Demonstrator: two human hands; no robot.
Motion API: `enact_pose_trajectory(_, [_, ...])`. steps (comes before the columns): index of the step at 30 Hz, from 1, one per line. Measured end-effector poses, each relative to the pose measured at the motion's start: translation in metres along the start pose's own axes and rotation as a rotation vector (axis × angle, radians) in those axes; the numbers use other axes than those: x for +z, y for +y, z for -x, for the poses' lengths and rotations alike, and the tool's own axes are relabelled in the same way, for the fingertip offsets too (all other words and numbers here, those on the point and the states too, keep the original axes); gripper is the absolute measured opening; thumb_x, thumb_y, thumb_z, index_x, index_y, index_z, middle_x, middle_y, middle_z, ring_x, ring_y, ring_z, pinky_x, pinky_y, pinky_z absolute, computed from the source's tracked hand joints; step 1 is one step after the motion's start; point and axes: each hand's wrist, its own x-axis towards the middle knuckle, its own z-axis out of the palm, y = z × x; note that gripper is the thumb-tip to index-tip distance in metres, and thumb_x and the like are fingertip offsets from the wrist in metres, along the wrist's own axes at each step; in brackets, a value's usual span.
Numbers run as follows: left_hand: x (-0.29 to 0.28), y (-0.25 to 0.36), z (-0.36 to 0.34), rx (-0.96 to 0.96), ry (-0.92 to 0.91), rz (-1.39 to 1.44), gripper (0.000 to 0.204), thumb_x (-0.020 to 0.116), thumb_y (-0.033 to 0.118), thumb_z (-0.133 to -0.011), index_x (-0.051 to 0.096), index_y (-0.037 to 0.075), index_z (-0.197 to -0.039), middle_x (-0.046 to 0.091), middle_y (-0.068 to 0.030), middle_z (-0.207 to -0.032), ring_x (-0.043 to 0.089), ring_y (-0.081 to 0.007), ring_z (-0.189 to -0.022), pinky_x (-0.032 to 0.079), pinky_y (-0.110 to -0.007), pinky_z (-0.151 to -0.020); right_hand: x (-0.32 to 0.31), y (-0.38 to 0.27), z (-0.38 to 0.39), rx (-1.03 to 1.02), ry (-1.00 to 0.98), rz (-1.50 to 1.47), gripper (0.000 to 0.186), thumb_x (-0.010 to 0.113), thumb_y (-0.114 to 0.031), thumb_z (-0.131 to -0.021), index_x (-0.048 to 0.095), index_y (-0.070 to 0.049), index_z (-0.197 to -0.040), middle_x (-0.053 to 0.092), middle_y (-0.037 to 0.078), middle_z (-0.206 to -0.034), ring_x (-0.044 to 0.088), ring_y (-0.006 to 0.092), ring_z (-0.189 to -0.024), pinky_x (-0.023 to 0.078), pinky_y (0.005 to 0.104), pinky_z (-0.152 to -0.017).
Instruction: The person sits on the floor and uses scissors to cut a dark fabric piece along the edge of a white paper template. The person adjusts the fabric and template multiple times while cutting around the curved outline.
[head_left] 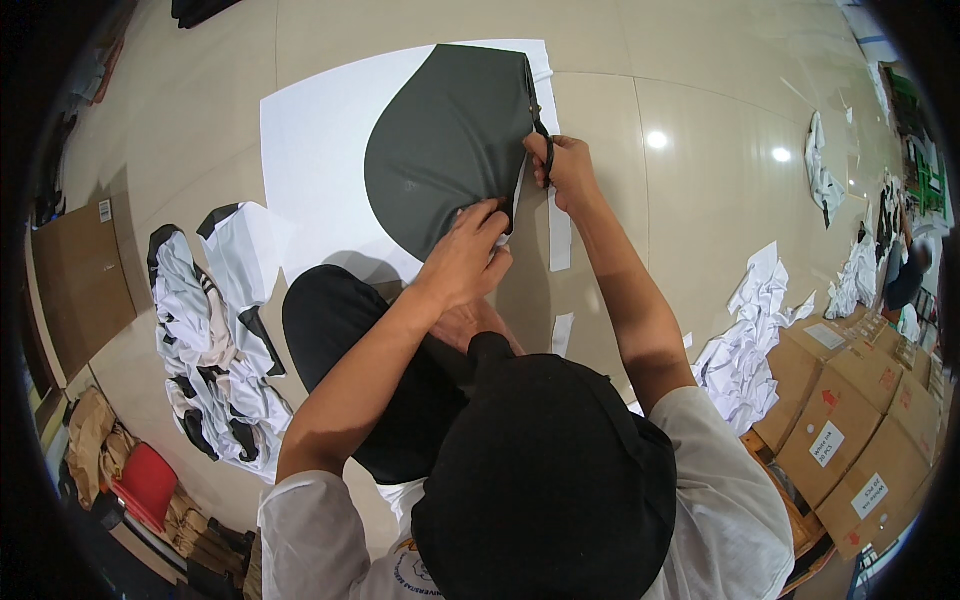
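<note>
A large white sheet [315, 150] lies on the floor in front of me, with a dark grey curved panel [440, 140] on its right part. My right hand [563, 172] is closed around the black handles of scissors [549, 165], whose blades lie along the panel's right edge and point away from me. Bent over the panel's near right corner, my left hand [468, 248] grips the material there, and creases run out from its fingers. A narrow white strip [560, 240] lies just right of the panel. Part of the sheet's near side is hidden behind my left arm and knee.
My black-clad knees [340, 330] rise close behind my hands. Black and white cloth pieces [200, 320] are heaped at the left, near a cardboard box [85, 275]. Crumpled white scraps [745, 345] lie at the right, before stacked cartons [840, 420]. A red object [147, 485] sits lower left.
</note>
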Motion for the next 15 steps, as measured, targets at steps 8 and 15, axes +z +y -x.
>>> enact_pose_trajectory(8, [0.001, -0.001, 0.001, 0.005, 0.007, 0.007, 0.041, 0.066, 0.014, -0.095, 0.058, -0.001, -0.132, 0.052, -0.0304, -0.154, 0.051, -0.0535, -0.143, 0.037, -0.063, -0.125, 0.001, -0.008, -0.001, -0.014, -0.007, 0.025, 0.031, 0.085, -0.024, -0.085, 0.066, -0.002, -0.073, 0.059, 0.004, -0.064, 0.054, 0.016, -0.05, 0.04, 0.0332, -0.046])
enact_pose_trajectory(15, [0.0, 0.001, 0.001, 0.002, 0.013, 0.009, 0.042, 0.066, 0.014, -0.095, 0.058, -0.001, -0.133, 0.053, -0.0305, -0.154, 0.051, -0.0534, -0.144, 0.037, -0.064, -0.125, 0.003, -0.011, -0.004, 0.012, -0.005, 0.026, 0.028, 0.085, -0.025, -0.086, 0.068, -0.004, -0.08, 0.059, 0.002, -0.067, 0.053, 0.0132, -0.051, 0.04, 0.0312, -0.048])
